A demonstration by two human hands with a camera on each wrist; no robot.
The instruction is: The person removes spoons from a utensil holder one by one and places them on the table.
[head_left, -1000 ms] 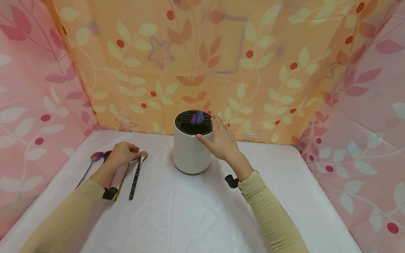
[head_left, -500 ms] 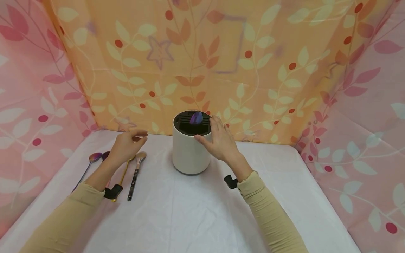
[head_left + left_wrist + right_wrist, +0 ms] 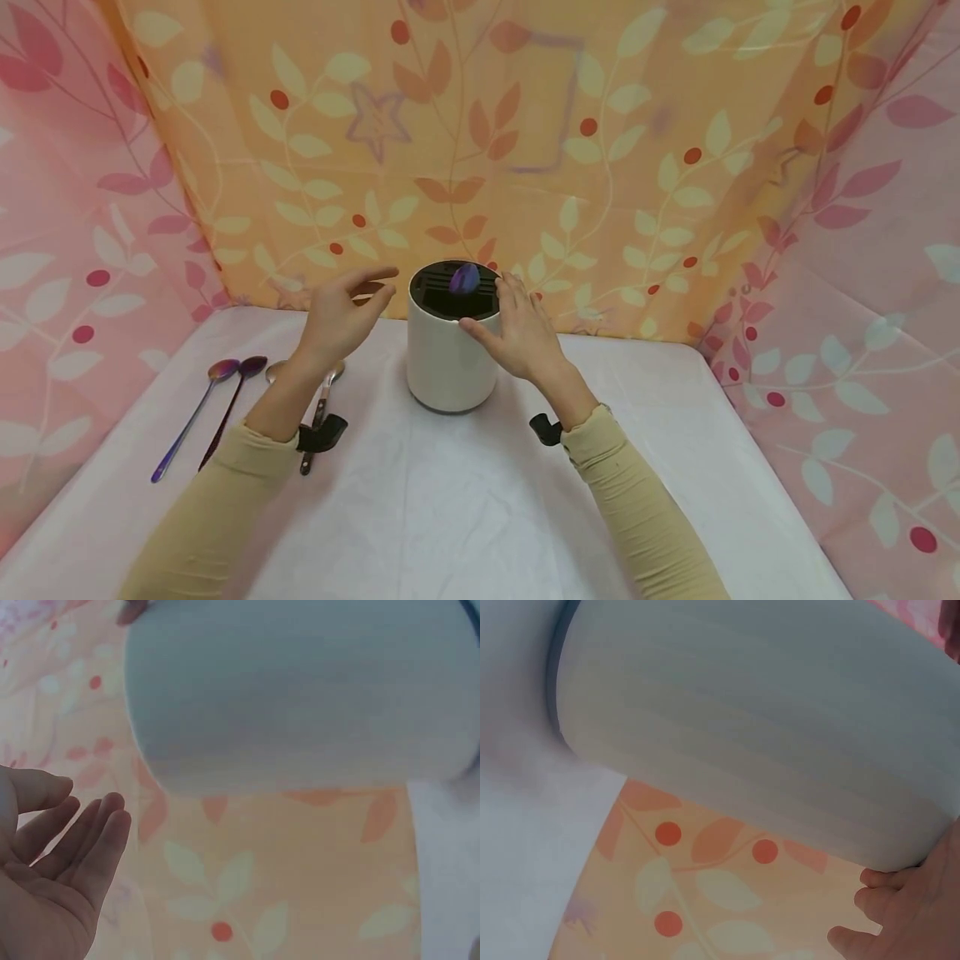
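Observation:
A white utensil holder (image 3: 450,367) with a black slotted top (image 3: 442,304) stands upright on the table, and a purple-blue spoon (image 3: 465,278) shows its bowl above the slots. My right hand (image 3: 525,329) rests against the holder's right side at the rim, thumb at the front and fingers fairly straight. To the left of the holder my left hand (image 3: 337,312) is raised, apart from it; in the left wrist view that hand (image 3: 56,877) has loosely bent fingers and holds nothing. The spoon's handle is hidden inside the holder.
On the left of the white-covered table (image 3: 450,500) lie several spoons: a rainbow spoon (image 3: 185,421), a dark purple spoon (image 3: 238,392), and a black-handled spoon (image 3: 306,463) partly behind my left wrist. A patterned orange curtain (image 3: 480,125) hangs behind, with pink ones at both sides.
My left hand has risen from over the spoons and moved right toward the holder, its fingers spreading. My right hand has stayed against the holder. The spoon in the slots has not moved.

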